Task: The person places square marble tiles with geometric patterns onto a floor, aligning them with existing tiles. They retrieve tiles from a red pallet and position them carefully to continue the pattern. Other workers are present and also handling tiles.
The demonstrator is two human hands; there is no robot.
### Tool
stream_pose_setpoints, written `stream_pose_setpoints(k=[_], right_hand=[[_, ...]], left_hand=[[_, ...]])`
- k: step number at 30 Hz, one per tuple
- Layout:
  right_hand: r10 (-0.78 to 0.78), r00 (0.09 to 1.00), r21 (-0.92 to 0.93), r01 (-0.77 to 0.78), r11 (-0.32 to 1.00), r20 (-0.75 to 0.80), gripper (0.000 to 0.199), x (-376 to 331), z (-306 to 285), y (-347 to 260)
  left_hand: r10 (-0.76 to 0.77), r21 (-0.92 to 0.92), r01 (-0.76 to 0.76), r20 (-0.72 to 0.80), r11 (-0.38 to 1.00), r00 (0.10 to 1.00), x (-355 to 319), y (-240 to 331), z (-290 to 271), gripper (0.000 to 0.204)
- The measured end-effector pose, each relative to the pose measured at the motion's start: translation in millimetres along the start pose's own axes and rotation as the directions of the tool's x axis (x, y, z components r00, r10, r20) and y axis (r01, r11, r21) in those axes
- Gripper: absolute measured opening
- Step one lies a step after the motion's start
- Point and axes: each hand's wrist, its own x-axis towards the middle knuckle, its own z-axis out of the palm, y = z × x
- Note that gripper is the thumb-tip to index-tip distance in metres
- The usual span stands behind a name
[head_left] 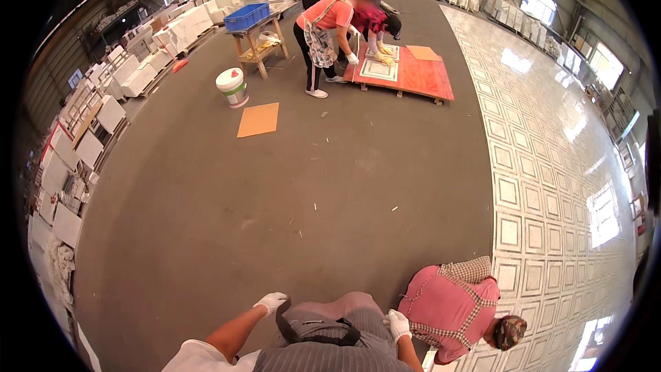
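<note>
Left hand (270, 301) and right hand (398, 324), both in white gloves, hang over the grey floor (275, 200); neither grip holds anything.

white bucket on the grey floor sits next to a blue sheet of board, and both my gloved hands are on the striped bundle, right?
Not quite. In the head view the board beside the white bucket is orange-tan, not blue. The rest holds: the left hand and the right hand, both in white gloves, rest on the striped bundle.

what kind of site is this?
Most likely a tile or stone-panel workshop: a large hall with patterned tiles laid out across the floor, white slabs stacked along the left wall, and people bent over a framed tile on a red board.
</note>
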Motion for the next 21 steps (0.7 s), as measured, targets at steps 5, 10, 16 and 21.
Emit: stream_pose_setpoints(k=[5,10,16,21], right_hand=[[-0.052,0.999,-0.464,0.048,0.884,0.005,0.032,61.1,-8.1,-34.7],[-0.246,0.871,-0.852,0.477,0.215,0.425,0.031,196.9,-75.3,-38.4],[0.056,0.918,0.008,-0.064,0.998,0.393,0.019,348.6,-96.4,-183.2],[-0.127,0.991,-0.203,0.135,0.970,0.049,0.021,376.3,39.0,-474.9]], left_hand=[[0.204,0.122,-0.201,-0.012,0.972,0.979,78.0,134.7,-18.0,0.048],[0.155,-0.001,-0.155,-0.057,0.988,0.986,135.0,238.6,-89.1,0.051],[-0.161,-0.050,0.154,-0.323,0.987,0.933,212.7,201.2,-184.8,0.050],[-0.450,-0.130,0.433,-0.335,0.892,0.828,236.9,209.6,-237.7,0.046]])
